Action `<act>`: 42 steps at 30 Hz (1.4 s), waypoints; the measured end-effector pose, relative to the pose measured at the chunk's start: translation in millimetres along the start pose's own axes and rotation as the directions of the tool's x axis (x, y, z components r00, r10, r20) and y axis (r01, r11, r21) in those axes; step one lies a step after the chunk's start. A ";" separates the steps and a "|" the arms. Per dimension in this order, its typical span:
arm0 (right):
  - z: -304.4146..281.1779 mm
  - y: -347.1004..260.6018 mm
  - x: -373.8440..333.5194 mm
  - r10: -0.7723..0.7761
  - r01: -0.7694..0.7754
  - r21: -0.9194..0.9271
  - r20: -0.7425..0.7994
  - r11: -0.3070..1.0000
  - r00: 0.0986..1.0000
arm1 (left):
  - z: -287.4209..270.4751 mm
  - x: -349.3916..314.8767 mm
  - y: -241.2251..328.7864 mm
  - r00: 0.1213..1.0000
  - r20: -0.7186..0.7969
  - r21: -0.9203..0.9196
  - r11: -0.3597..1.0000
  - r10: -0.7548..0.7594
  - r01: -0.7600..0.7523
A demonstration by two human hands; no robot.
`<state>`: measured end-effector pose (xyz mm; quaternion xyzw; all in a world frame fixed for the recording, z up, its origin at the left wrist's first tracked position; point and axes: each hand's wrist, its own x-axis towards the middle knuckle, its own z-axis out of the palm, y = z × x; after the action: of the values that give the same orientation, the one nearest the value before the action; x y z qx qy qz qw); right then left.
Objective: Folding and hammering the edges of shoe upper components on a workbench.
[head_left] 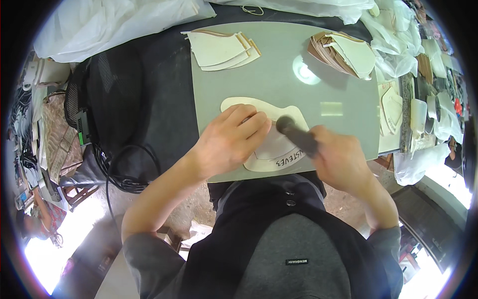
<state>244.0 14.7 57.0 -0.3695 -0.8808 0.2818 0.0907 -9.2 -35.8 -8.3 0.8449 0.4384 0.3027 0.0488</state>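
Observation:
A cream pattern piece point(289, 110) with curved edges and dark lettering lies near the front of the glossy grey-green board point(279, 82). A paler shaped piece point(271, 143) rests on top of it. My left hand point(234, 134) bears down on these pieces, its fingers bent and close together; the fingertips' contact is partly hidden. My right hand point(338, 154) is wrapped round the dark handle of a hammer point(301, 137). The hammer's rounded head, blurred, is just right of my left fingertips, over the pieces.
Fanned stacks of cream pieces point(219, 50) and brown-edged cream pieces point(351, 54) lie at the board's back left and back right. A black bag point(117, 94) and coiled cables point(127, 172) are to the left. White plastic bags point(124, 25) line the back.

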 end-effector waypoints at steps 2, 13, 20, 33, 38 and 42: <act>0.7 -0.8 9.7 0.020 0.018 -0.177 0.212 0.984 0.977 | 0.8 1.3 -4.2 1.000 -0.001 -0.003 1.000 0.006 -0.006; 2.9 -2.9 10.2 0.082 -0.054 -0.131 0.218 0.990 0.973 | -0.8 -10.3 -5.7 0.997 -0.056 -0.040 0.997 -0.061 0.059; 3.2 -12.6 19.3 0.073 -0.013 -0.237 0.247 0.971 0.966 | -4.4 -5.3 -6.5 0.999 -0.025 -0.053 0.998 -0.031 0.030; 1.6 -15.0 27.5 0.027 0.028 -0.209 0.258 0.977 0.966 | -1.9 -11.1 -3.2 0.996 -0.066 -0.042 0.998 -0.059 0.056; 2.8 -6.7 31.4 -0.003 0.036 -0.125 0.255 0.992 0.967 | -0.6 -16.5 -2.4 0.980 -0.127 -0.088 0.986 -0.154 0.144; -3.1 -11.9 33.2 0.021 -0.024 0.013 0.168 1.000 0.986 | 2.6 -17.5 -2.4 0.983 -0.136 -0.041 0.992 -0.124 0.119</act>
<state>214.4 32.6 64.6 -0.3536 -0.8789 0.3197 0.0157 -17.0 -47.3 -19.5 0.7926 0.4864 0.3641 0.0505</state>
